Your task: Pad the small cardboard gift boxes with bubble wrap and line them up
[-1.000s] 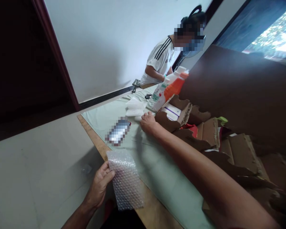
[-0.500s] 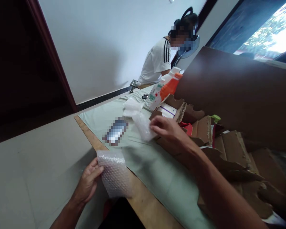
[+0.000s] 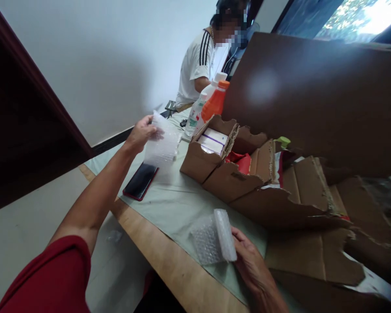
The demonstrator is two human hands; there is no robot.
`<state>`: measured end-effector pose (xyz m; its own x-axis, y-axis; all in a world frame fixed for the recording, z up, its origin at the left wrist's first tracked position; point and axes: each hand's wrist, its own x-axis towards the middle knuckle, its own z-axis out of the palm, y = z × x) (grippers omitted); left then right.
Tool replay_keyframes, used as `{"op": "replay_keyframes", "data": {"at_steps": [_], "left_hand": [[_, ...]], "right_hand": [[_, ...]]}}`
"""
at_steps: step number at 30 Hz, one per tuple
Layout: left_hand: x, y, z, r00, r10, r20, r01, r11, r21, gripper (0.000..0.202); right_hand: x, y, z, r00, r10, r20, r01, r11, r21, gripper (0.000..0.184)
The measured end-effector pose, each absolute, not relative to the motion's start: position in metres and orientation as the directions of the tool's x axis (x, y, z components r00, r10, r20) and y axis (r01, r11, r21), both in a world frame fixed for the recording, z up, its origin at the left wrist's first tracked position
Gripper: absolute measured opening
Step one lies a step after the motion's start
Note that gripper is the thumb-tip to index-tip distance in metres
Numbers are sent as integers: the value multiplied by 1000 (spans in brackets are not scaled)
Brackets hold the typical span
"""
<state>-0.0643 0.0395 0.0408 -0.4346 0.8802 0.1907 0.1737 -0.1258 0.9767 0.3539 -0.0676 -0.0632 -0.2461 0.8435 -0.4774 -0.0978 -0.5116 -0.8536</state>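
My left hand [image 3: 142, 134] reaches out over the far left part of the table, its fingers pinched on the edge of a clear bubble wrap sheet [image 3: 164, 145]. Just below that sheet, a dark phone with a red edge [image 3: 140, 181] lies on the pale green cloth [image 3: 169, 204]. Close to the table's front edge, my right hand [image 3: 249, 258] grips a partly rolled piece of bubble wrap [image 3: 224, 234]. Its flat end spreads to the left of the roll. The fingers behind the roll are mostly hidden.
Cut cardboard boxes [image 3: 247, 187] line the right side, one holding white boxes [image 3: 213, 140]. Behind them stand an orange bottle [image 3: 216, 102] and a clear bottle [image 3: 195, 115]. A person in a white shirt [image 3: 195, 61] sits beyond the table. A brown board [image 3: 296, 104] rises at the back right.
My left hand has moved from the table's front edge up to the far left, now on a sheet there. My right hand has come back toward me and now holds a partly rolled piece.
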Motion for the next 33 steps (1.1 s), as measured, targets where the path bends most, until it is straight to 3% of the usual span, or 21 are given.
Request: {"op": "replay_keyframes", "data": {"at_steps": [6,10,12,13,16,20,22,25,28,31,33], "left_hand": [[-36,91,46,-482,863,154,416,71,907,55],[11,17,28,-392,843,369,658,-23,753,55],[44,-41,10,-282,900,333,553,-131,823,49],[63,-69,0,-183,962,205,438,-107,893,55],[123,-137,-33,-29,991,-127,79,129,989,81],[186,-169,-50,78,930,-359,-210,367,906,40],[205,-172,-43,169,894,-414,-313,447,838,38],[227,-174,-25,344,836,-427,-378,539,752,42],[243,-177,-12,436,784,-442,-362,603,711,39],[254,-182,-11,467,744,-477,-358,653,667,35],[259,-187,-15,500,706,-502,-357,696,623,34]], "right_hand": [[371,-83,-63,-239,863,-445,-108,-479,-871,50],[373,-91,-60,-232,871,-432,-215,-479,-851,48],[373,-96,-62,-235,865,-444,-273,-497,-824,49],[372,-100,-63,-240,863,-444,-299,-501,-812,49],[370,-118,-65,-266,865,-425,-360,-498,-789,48],[391,-147,-66,-278,863,-423,-334,-499,-800,45],[416,-163,-64,-232,875,-425,-349,-482,-803,50],[460,-190,-62,-96,914,-394,-376,-399,-836,68],[488,-216,-59,-2,957,-292,-243,-283,-928,79],[496,-232,-57,-21,972,-235,-84,-236,-968,112],[495,-236,-55,-46,970,-239,-78,-242,-967,124]]}}
